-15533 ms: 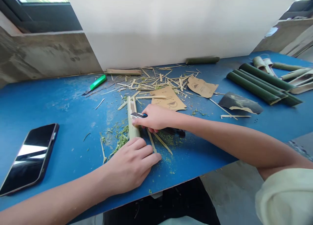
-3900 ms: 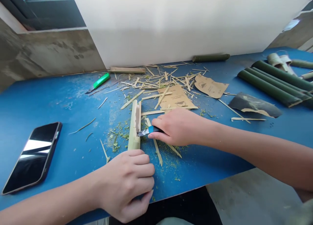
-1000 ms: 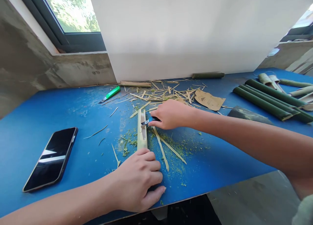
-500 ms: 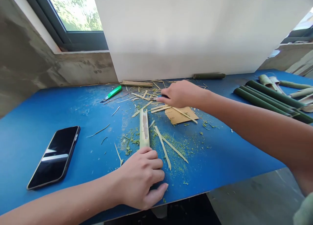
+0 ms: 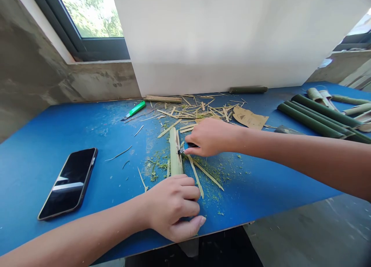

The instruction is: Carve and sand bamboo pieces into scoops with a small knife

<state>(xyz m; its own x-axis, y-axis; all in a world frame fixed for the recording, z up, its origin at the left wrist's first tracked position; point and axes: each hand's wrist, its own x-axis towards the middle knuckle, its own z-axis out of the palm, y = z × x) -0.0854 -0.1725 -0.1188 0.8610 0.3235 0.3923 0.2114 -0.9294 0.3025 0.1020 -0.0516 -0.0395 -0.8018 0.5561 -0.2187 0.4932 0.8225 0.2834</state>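
Hands (image 5: 175,207) (image 5: 207,137): two, holding one knife (image 5: 189,145), one bamboo (image 5: 175,157).

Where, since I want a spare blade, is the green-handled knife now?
In the head view, the green-handled knife lies left of centre near the back edge of the blue table, left of the heaped strips, beyond the phone.

The left hand (image 5: 176,208) curls low; the right hand (image 5: 205,138) (apparently clenched, its underside hidden) sits farther forward.
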